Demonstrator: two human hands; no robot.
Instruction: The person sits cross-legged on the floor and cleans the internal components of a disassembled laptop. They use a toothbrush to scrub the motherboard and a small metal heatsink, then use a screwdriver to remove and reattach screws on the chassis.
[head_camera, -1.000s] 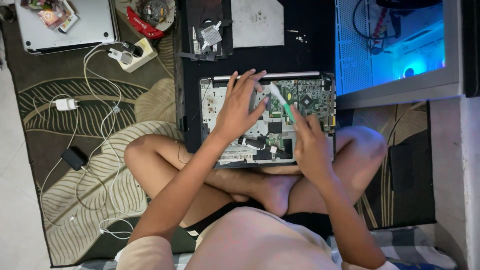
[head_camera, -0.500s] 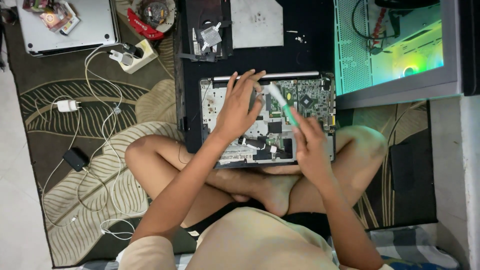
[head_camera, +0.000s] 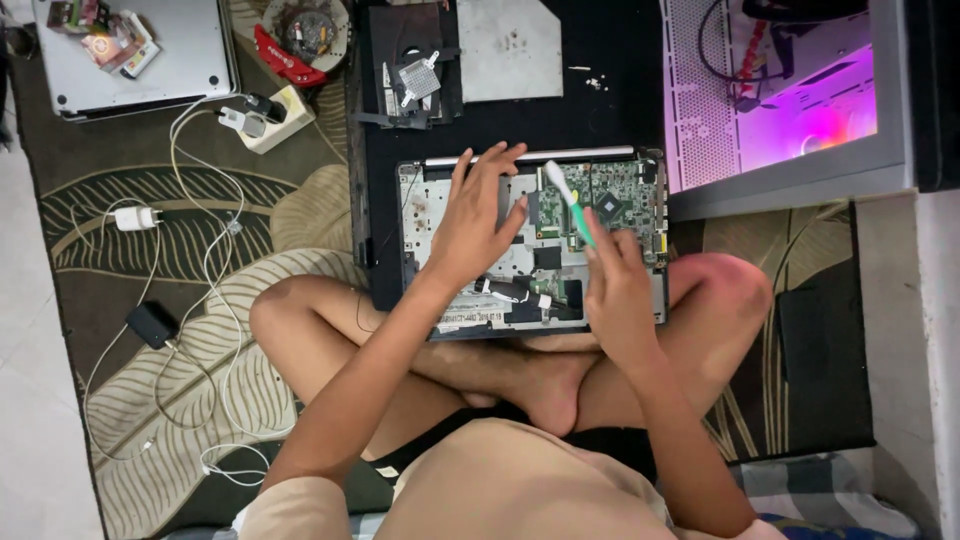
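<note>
toothbrush (head_camera: 570, 205) sits centre-right of the frame, over the opened laptop (head_camera: 440, 200). long axis runs diagonal: white bristle head up and to the left, green handle down and to the right into the fist. brush is slim, white at the head end, green along the handle; head is over the green circuit board (head_camera: 625, 190); can't tell if bristles touch it.

right hand (head_camera: 618, 285) is wrapped closed around the handle's lower end, fingers curled tight on it. left hand (head_camera: 478, 215) lies flat on the laptop's insides, fingers spread wide and pointing up the frame, gripping nothing, palm pressing the grey chassis left of the brush.

laptop is bottom-cover-off, silver frame, board and black parts exposed, resting on a black mat (head_camera: 610, 100) with its near edge against the person's crossed legs (head_camera: 320, 330).

further out: upper middle, a heatsink-fan part (head_camera: 415, 75) and a grey metal plate (head_camera: 510, 35) on the mat. upper left, a closed silver laptop (head_camera: 180, 55) with small packets on it, and a white power strip (head_camera: 270, 115) with plugs and white cables trailing down the leaf-pattern rug (head_camera: 130, 250). black adapter (head_camera: 152, 323) at left. upper right, a pc case (head_camera: 790, 110) glowing pink-purple.
</note>
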